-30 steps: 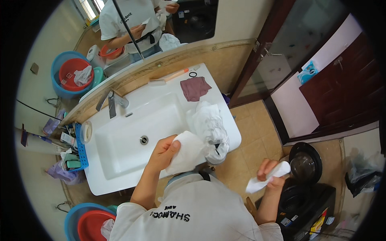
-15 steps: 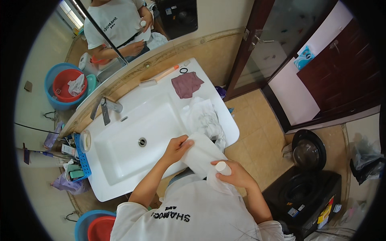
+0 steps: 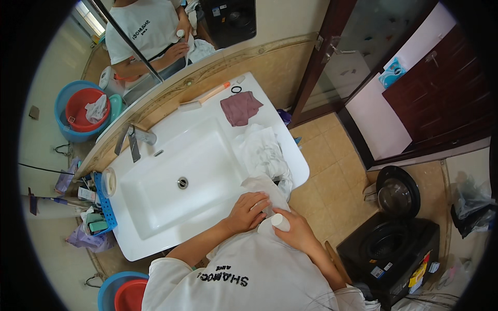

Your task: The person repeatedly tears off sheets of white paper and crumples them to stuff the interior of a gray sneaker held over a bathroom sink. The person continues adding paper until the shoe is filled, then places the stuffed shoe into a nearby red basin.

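Note:
Close in front of my body, a thin white cloth-like sheet [image 3: 267,185] hangs between my hands. My left hand [image 3: 250,210] lies over its near part, fingers bent and pressed together on it. In my right hand [image 3: 296,231] is a small white cylinder [image 3: 280,222], with a round flat end facing up; whether it is a bottle or a roll I cannot tell. The fingers of that hand also touch the sheet. Just beyond, a crumpled white garment [image 3: 264,153] lies on the right side of the washbasin [image 3: 171,186], partly covered by the sheet.
A mauve folded cloth [image 3: 241,109] and a black ring [image 3: 236,89] lie at the basin's back right. The faucet [image 3: 135,142] stands at the back. A blue basket [image 3: 105,199] is at the left, a black washing machine [image 3: 386,254] at the right.
My left hand has moved right and nearer, from the sheet's left edge onto its near part beside my right hand. The right hand has shifted slightly left with the cylinder.

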A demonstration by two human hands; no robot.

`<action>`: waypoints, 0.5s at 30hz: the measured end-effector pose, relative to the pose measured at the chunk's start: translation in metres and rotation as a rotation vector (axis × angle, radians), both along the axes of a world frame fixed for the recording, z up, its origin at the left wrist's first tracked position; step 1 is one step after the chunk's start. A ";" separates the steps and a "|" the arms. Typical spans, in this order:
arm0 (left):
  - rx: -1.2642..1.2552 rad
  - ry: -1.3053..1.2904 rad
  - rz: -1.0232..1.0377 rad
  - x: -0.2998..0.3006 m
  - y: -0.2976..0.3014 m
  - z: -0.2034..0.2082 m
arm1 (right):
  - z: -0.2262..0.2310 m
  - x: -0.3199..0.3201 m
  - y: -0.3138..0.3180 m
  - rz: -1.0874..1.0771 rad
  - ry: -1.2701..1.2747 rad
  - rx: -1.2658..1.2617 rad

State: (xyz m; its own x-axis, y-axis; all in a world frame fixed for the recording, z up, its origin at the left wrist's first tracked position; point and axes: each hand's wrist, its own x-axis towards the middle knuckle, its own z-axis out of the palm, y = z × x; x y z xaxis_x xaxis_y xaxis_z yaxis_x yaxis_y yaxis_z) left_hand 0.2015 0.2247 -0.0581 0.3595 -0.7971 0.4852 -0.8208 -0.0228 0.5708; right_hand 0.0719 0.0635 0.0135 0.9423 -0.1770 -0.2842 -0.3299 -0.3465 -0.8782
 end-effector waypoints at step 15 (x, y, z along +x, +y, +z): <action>-0.017 -0.029 0.087 -0.002 -0.003 -0.003 | 0.005 0.002 -0.009 -0.016 -0.021 -0.012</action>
State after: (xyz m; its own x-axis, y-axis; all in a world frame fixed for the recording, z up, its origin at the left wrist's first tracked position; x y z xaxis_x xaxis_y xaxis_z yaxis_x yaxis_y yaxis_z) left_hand 0.1999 0.2217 -0.0611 0.4130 -0.7547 0.5098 -0.8322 -0.0853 0.5479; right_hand 0.0738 0.0549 0.0185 0.9451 -0.1949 -0.2621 -0.3168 -0.3515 -0.8809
